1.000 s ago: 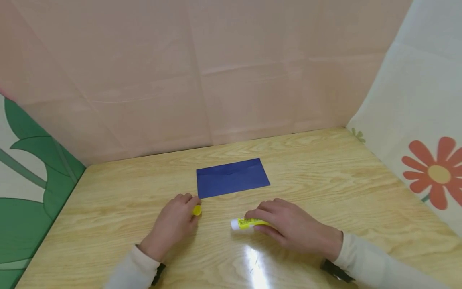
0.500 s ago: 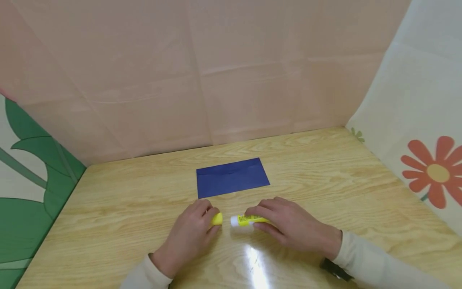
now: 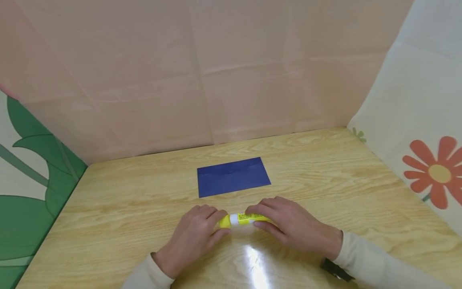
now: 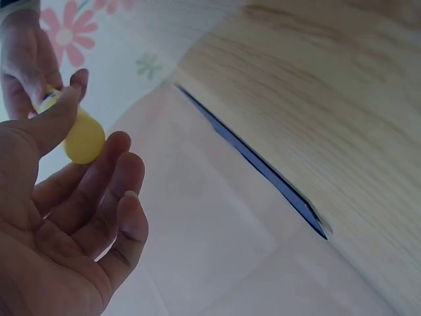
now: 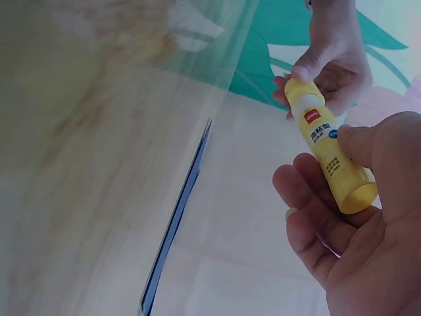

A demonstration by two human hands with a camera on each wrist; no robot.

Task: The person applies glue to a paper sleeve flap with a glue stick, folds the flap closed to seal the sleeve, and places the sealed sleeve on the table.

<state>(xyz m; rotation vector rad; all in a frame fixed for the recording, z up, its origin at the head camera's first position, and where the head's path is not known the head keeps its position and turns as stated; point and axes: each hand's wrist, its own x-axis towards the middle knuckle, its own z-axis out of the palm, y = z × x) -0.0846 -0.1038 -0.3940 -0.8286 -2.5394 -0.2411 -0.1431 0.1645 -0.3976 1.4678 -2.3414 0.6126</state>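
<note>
My right hand (image 3: 288,220) grips the yellow, labelled body of a glue stick (image 5: 327,145), which lies sideways between the two hands. Between thumb and fingers, my left hand (image 3: 195,230) pinches the yellow cap (image 4: 85,139). That cap meets the white collar at the stick's left end; whether it is fully seated I cannot tell. Beyond the hands a dark blue envelope (image 3: 232,177) lies flat on the table, touched by neither hand.
The wood-grain table (image 3: 137,192) runs back to a pinkish cloth backdrop (image 3: 252,80). A white cloth with a red flower (image 3: 438,173) hangs on the right. Green leaf-patterned cloth (image 3: 29,168) borders the left side.
My left hand has moved right with the cap, from a gap away to touching the glue stick's white end. The right hand and the envelope have stayed in place.
</note>
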